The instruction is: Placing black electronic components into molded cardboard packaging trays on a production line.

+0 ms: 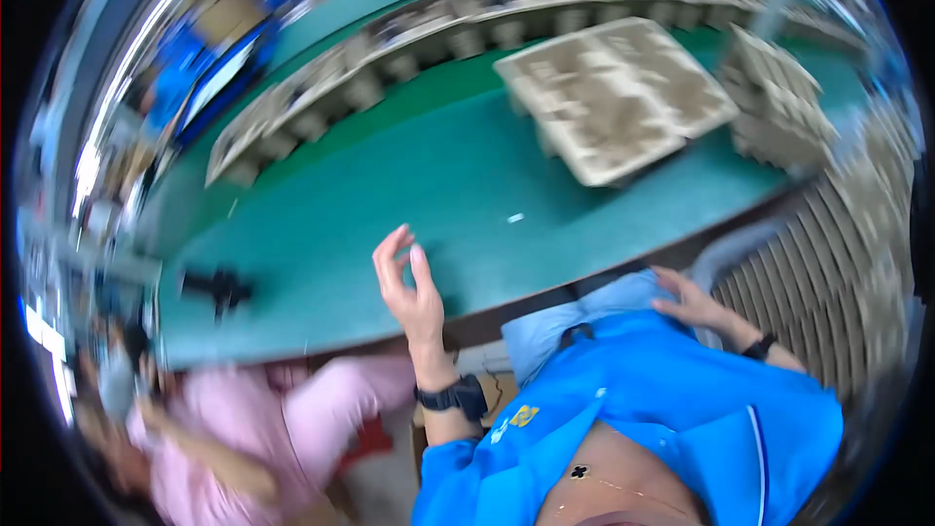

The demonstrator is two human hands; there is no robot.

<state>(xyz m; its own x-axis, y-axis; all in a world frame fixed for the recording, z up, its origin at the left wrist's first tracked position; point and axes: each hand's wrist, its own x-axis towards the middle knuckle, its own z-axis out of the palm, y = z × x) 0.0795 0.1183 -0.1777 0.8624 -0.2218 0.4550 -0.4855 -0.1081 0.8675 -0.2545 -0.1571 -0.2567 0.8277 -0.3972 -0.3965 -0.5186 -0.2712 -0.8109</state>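
Seen from the head camera, tilted and blurred by motion, a person in a blue shirt sits at a long green worktop [390,205]. The left hand [407,284] is raised above the near edge, fingers loosely curled and spread, its grip released and holding nothing; a dark watch sits on that wrist. The right hand [693,304] lies flat, palm down, on the person's own lap, on pale blue cloth, its grip also released and empty. The nearest thing of note, a stack of pale moulded pulp trays [616,102], stands well apart from both hands toward the far right of the worktop, with a second, taller pile of trays [779,102] just beside it and tilted in this view. A row of similar trays [409,44] runs along the far edge. A small white scrap [515,218] lies on the bare green surface between the left hand and the stack, and a small dark object [219,285], too blurred to identify, sits at the near left. Another person in pink [292,419] is low at the left. One risk, judging from this frame: the light stacks look easy to topple, and a hasty reach made while the head is turning could knock them.
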